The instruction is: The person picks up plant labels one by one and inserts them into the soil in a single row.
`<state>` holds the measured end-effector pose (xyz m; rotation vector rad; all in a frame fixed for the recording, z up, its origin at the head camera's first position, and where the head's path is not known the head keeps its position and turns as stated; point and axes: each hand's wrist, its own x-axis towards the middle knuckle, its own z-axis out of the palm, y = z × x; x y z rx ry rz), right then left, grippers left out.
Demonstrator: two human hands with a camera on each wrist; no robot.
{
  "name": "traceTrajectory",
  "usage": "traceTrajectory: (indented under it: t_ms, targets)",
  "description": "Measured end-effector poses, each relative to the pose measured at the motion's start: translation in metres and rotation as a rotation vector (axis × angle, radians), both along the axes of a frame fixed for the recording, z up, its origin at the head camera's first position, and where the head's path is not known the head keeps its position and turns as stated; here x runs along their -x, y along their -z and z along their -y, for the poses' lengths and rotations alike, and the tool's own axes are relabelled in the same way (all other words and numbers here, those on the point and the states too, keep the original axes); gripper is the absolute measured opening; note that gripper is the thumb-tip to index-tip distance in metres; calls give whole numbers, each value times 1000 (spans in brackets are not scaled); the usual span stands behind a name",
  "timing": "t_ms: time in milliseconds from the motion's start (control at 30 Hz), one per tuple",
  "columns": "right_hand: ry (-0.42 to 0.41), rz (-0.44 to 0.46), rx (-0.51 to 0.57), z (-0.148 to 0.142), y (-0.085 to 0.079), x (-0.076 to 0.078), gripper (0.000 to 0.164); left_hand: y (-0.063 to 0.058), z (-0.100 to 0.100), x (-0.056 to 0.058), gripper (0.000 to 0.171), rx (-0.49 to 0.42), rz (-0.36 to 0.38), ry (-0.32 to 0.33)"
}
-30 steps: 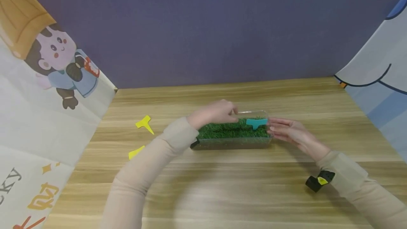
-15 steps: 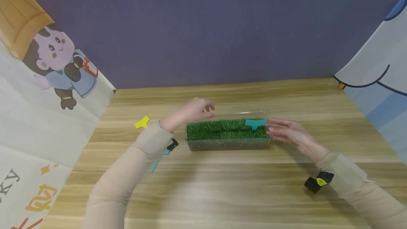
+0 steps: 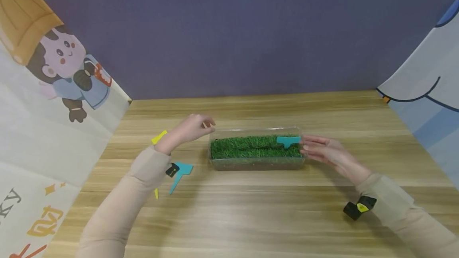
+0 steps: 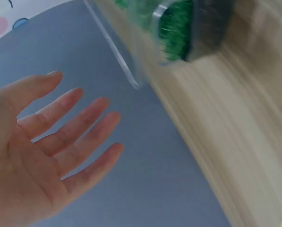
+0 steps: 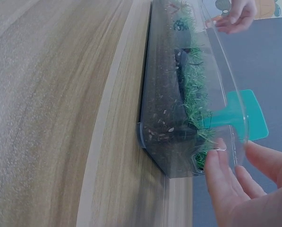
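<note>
A clear rectangular planter box (image 3: 256, 165) holds dark soil topped with green grass (image 3: 244, 146). Near its right end a teal T-shaped plant label (image 3: 288, 140) stands in the grass, its stem down among the blades in the right wrist view (image 5: 221, 117). My right hand (image 3: 331, 152) rests its extended fingertips against the box's right end, close beside that label. My left hand (image 3: 186, 129) hovers off the box's far left corner, holding nothing; its fingers are spread and relaxed in the left wrist view (image 4: 51, 151).
Left of the box, another teal plant label (image 3: 183, 168) lies flat on the wooden table (image 3: 251, 218). Two yellow labels lie partly hidden by the left arm: one (image 3: 159, 136) behind the wrist, the other's tip (image 3: 156, 194) below it. A dark wall (image 3: 251, 31) backs the table.
My left hand has moved left from above the grass to past the box's left end, uncovering the grass and the loose teal label. The right hand and the standing label have stayed in place.
</note>
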<state>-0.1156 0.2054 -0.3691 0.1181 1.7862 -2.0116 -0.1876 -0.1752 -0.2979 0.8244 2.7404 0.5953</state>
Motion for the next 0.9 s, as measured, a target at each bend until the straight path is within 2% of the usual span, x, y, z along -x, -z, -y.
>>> traceTrajectory:
  t_ms: [267, 533, 633, 900]
  targets:
    - [2, -5, 12, 0, 0, -1, 69, 16, 33, 3, 28, 1, -9, -64]
    - [-4, -20, 24, -1, 1, -1, 69, 26, 64, 6, 29, -5, 51, -142]
    - [-5, -13, 21, -2, 0, -1, 70, 32, 76, 8, 30, -3, 52, -165]
    - [-9, -29, 16, -2, 1, -1, 68, 42, 105, 17, 28, -13, 44, -196]
